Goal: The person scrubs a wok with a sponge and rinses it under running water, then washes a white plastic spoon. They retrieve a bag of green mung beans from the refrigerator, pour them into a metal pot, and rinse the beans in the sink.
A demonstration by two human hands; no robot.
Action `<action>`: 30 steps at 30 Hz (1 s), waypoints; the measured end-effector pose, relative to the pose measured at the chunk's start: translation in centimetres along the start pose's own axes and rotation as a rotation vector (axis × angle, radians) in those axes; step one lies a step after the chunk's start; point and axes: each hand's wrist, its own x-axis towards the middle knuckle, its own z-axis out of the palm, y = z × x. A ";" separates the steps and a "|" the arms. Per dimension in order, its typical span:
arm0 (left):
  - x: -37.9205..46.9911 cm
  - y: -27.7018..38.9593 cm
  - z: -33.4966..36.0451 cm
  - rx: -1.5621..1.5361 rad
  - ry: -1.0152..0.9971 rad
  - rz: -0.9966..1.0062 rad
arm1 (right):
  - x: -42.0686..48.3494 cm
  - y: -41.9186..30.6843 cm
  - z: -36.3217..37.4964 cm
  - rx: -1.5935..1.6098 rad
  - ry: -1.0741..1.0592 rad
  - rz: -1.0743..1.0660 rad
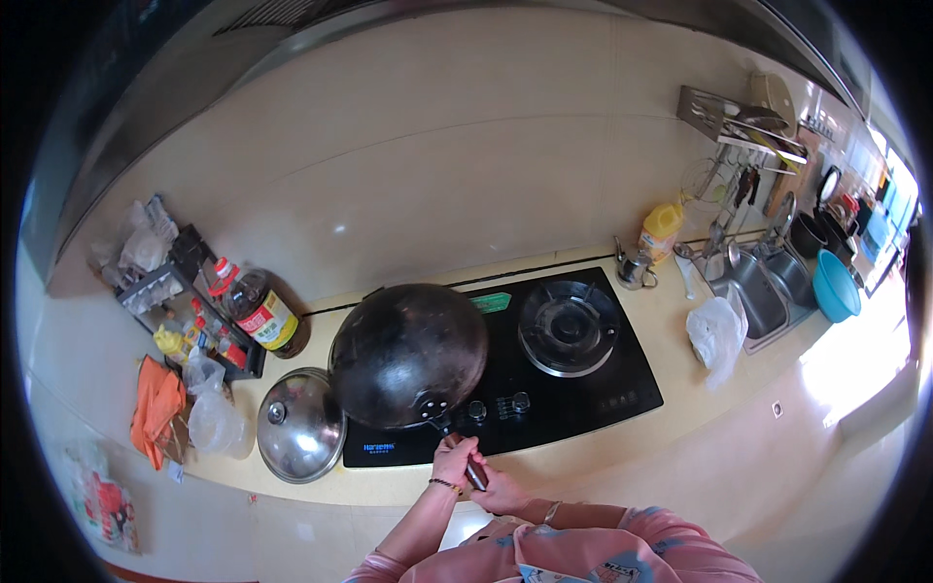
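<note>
A large blackened wok sits over the left side of the black glass gas hob, hiding the burner there. Its brown handle points toward me, fixed to the wok by a riveted bracket. My left hand is wrapped around the upper part of this handle. Lower down, near the handle's end, my right hand grips it too, with part of its fingers hidden. A domed steel lid with a knob lies on the counter just left of the wok.
The right burner is uncovered. A large oil bottle, a condiment rack and plastic bags stand left. To the right are a metal pot, a yellow jug, a white bag, the sink and a turquoise basin.
</note>
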 end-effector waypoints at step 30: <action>-5.0 -3.5 -0.1 1.987 0.560 0.833 | -23.0 22.5 -16.1 0.509 0.376 0.574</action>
